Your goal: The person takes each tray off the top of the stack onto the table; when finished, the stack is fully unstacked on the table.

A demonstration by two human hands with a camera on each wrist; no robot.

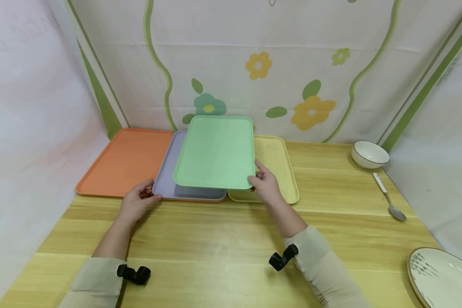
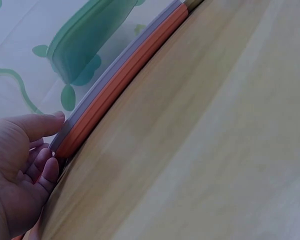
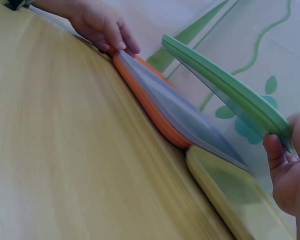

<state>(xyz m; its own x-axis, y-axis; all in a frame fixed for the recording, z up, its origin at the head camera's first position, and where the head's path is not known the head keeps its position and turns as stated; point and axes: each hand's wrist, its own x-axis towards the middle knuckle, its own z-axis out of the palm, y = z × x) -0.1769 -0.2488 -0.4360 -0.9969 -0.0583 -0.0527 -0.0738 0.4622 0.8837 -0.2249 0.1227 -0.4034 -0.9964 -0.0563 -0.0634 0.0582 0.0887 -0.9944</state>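
My right hand [image 1: 267,186] grips the near right corner of a green tray [image 1: 217,152], thumb on its rim. The green tray is raised and tilted over a purple tray [image 1: 168,179], as the right wrist view shows by the gap under the green tray [image 3: 230,92]. Beneath the purple tray lies an orange tray [image 2: 122,82], only its edge visible. My left hand [image 1: 136,202] holds the near left corner of the purple tray; in the left wrist view its thumb [image 2: 42,125] touches the purple rim and its other fingers curl by the orange edge.
Another orange tray [image 1: 132,156] lies at the left, a yellow tray [image 1: 277,164] at the right, partly under the green one. Farther right are a white bowl [image 1: 369,155], a spoon [image 1: 388,199] and a patterned plate [image 1: 442,278]. A flowered curtain [image 1: 223,47] hangs behind the wooden table [image 1: 215,248].
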